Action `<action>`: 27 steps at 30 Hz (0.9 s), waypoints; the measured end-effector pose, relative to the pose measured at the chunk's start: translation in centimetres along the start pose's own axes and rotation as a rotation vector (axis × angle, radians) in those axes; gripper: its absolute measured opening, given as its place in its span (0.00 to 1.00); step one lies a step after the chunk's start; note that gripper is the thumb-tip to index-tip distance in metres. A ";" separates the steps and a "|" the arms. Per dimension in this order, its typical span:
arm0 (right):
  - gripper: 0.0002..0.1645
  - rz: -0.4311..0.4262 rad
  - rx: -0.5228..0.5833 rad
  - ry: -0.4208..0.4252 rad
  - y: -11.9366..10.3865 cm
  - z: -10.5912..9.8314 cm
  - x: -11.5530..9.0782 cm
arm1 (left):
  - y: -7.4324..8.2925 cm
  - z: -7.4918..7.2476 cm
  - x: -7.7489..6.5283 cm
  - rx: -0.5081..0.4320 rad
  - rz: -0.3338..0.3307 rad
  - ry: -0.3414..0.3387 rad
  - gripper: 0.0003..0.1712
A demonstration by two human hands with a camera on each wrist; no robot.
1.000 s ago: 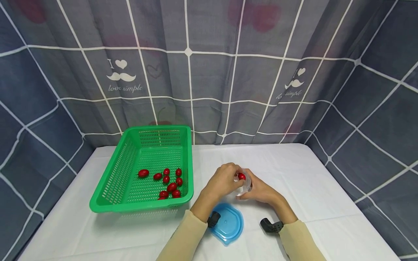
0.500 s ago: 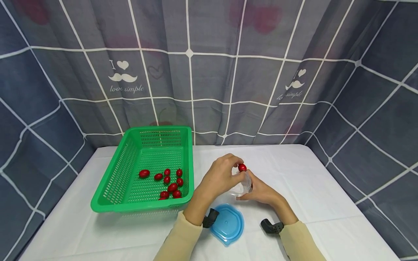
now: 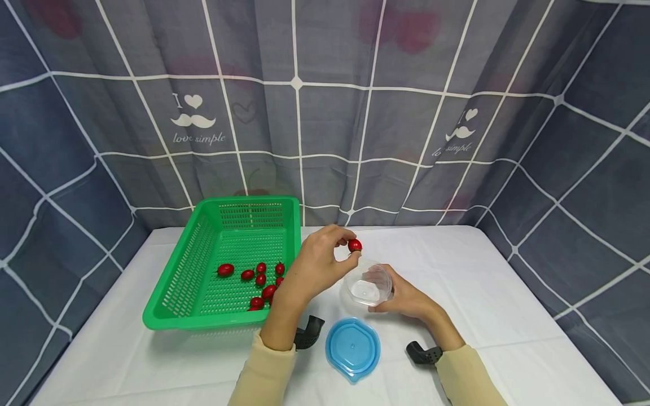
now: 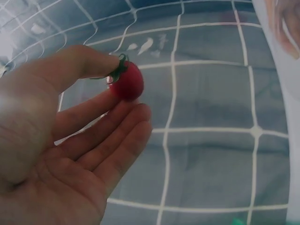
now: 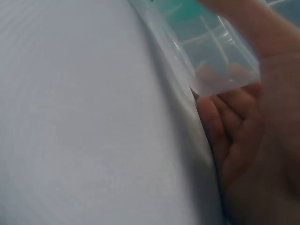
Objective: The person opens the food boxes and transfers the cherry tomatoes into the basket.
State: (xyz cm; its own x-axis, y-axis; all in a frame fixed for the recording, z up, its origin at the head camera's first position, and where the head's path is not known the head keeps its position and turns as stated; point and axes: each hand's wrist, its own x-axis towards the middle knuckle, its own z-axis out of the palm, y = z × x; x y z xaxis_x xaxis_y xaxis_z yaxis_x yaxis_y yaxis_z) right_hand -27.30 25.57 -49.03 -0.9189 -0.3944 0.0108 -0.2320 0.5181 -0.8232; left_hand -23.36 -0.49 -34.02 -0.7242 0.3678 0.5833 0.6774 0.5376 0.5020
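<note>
Between thumb and fingertips my left hand [image 3: 319, 260] pinches a red cherry tomato [image 3: 355, 245], just above and left of a clear plastic cup-like container [image 3: 367, 286]. The left wrist view shows the tomato [image 4: 128, 82] with its green stem end against the thumb; the other fingers extend below it. My right hand [image 3: 403, 293] grips the container from its right side. In the right wrist view, fingers curl round the container's clear wall [image 5: 225, 79]. No tomato shows inside the container. A blue lid [image 3: 352, 348] lies on the table in front of it.
A green perforated basket [image 3: 170, 301] stands at the left with several red tomatoes [image 3: 225, 270] in it; the left forearm covers part of its right side. White cloth covers the table [image 3: 457, 254]. A grey checked curtain [image 3: 325, 118] hangs behind and at both sides.
My left hand has lifted the tomato up out of the clear container and moved left towards the basket. The right hand has kept its hold on the container, nearly still.
</note>
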 end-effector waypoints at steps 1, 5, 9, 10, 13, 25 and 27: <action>0.57 -0.008 0.000 -0.001 0.0 0.0 0.0 | -0.1 -0.3 -0.1 0.000 -0.006 0.002 0.06; 0.56 -0.028 -0.009 0.002 0.1 0.1 0.0 | -0.6 -1.4 -0.3 -0.003 -0.038 0.000 0.07; 0.56 -0.030 -0.001 0.004 0.2 0.1 0.1 | -1.2 -2.4 -0.5 -0.004 -0.074 0.013 0.11; 0.56 -0.035 0.003 0.003 0.3 0.1 0.1 | -1.4 -2.6 -0.5 -0.005 -0.086 0.014 0.11; 0.55 -0.051 0.009 0.003 0.4 0.1 0.2 | -2.0 -3.3 -0.6 -0.008 -0.113 0.014 0.12; 0.56 -0.047 0.014 -0.005 0.1 0.0 0.1 | -4.3 -5.7 -1.4 -0.013 -0.243 0.049 0.15; 0.56 -0.050 0.011 -0.007 0.1 0.0 0.1 | -4.6 -6.0 -1.6 -0.013 -0.264 0.048 0.16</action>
State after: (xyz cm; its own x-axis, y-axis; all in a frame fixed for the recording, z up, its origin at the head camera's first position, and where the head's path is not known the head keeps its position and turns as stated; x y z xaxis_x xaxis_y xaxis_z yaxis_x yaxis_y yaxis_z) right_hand -27.41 25.61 -49.16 -0.9041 -0.4246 0.0479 -0.2736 0.4893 -0.8281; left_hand -24.53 -8.10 -33.39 -0.8692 0.1793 0.4608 0.4677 0.6005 0.6486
